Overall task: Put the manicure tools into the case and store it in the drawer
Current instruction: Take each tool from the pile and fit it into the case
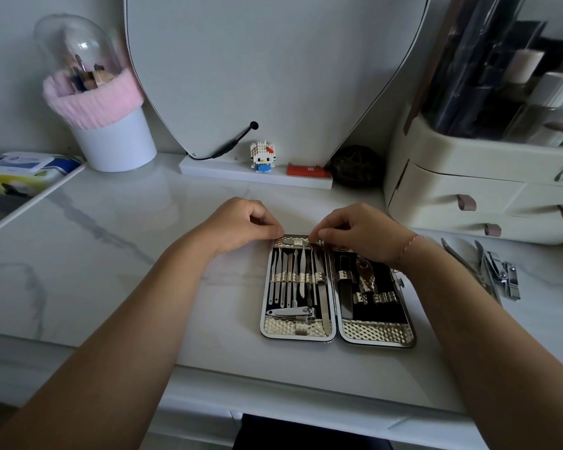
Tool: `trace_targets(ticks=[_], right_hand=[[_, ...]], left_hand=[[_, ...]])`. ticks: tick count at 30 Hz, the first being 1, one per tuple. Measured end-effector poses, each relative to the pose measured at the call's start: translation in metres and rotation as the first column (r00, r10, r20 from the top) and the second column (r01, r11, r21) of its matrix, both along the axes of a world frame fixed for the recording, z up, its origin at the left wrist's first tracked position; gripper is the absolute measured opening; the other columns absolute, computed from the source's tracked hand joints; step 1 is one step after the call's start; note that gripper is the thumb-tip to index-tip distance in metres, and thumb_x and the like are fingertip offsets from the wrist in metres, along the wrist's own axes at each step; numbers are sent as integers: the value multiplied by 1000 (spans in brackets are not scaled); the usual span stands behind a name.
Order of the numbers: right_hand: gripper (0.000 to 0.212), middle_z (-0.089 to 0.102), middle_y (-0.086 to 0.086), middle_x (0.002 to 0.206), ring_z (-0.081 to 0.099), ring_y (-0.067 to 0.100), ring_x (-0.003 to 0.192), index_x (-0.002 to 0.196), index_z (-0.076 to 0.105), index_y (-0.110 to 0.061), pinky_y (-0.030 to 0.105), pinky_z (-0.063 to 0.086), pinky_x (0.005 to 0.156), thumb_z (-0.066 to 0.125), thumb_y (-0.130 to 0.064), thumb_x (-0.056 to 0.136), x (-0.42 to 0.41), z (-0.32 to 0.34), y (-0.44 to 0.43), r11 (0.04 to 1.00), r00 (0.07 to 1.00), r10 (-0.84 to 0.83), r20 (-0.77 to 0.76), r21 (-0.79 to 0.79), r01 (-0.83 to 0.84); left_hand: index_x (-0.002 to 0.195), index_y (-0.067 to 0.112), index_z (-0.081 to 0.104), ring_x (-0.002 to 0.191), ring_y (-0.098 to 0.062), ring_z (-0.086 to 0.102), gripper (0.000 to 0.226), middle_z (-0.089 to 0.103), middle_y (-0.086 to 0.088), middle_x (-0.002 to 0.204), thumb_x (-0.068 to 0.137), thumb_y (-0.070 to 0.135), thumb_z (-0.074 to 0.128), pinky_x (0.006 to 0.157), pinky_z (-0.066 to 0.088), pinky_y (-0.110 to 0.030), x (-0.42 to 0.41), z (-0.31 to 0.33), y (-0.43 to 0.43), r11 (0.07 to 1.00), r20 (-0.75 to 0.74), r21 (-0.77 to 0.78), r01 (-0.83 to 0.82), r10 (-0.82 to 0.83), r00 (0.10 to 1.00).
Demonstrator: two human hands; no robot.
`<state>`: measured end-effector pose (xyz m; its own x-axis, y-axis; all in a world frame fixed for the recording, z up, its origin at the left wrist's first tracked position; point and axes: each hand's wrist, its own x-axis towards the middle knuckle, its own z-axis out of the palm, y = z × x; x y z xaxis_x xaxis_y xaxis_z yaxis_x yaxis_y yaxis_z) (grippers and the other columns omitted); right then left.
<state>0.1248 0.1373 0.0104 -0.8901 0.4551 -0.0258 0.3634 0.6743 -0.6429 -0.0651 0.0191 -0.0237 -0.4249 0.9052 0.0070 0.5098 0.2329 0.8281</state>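
Observation:
The manicure case (376,334) lies open flat on the marble desk, black lining, gold straps. Its left half holds several thin steel tools (294,277) and a nail clipper (291,312); the right half holds a file and one more tool. My left hand (241,222) pinches the case's top left edge. My right hand (355,230) pinches a slim tool (303,264) at its top end, over the left half's upper edge. Loose nippers and clippers (491,271) lie on the desk right of the case.
A cream drawer organizer (468,196) with brown pulls stands at the back right, cosmetics on top. A heart-shaped mirror (267,76), a small figure (263,156), a red item and a dark ball sit behind. A pink-trimmed white cup (111,138) and a wipes pack stand at the left.

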Motion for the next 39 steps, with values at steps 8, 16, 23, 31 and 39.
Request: trace_targets(ticks=[8,16,23,31,39], right_hand=[[17,70,-7,86,63,14,86,87,74,-29,25,47,77,58,-22,88,0,2,-1,1000,999,24,29,16,-25],[14,72,-3,85,66,17,82,92,74,-21,38,53,88,61,-17,87,6,4,4,998,999,-19,-41,-58,17],[7,69,-10,82,60,1,79,83,74,-24,11,41,90,72,-22,77,79,34,32,957,977,-202,65,227,183],[2,63,-7,69,55,9,66,72,71,-17,20,39,60,72,-16,73,130,4,44,833,882,-470,27,345,434],[18,65,7,77,59,21,78,59,65,-24,29,44,66,64,-14,74,123,-5,46,811,848,-520,99,367,454]], left_hand=[[74,25,74,86,-4,60,5,68,11,82,73,24,79,80,41,-20,-1,0,0,1000,-10,-5,4,-4,1000],[77,22,75,88,-5,61,6,69,10,85,74,25,78,81,42,-20,0,0,1,1000,-18,-4,11,-11,1000],[74,22,73,81,-8,61,11,70,8,81,69,28,81,77,42,-23,-2,-4,5,999,-63,26,23,-22,998],[76,17,72,82,-10,61,16,71,2,84,69,29,81,78,42,-24,-2,-4,3,1000,-98,30,5,-2,995],[73,18,72,81,-11,62,15,71,3,82,68,29,82,78,43,-26,-5,-7,3,999,-73,42,19,-16,997]])
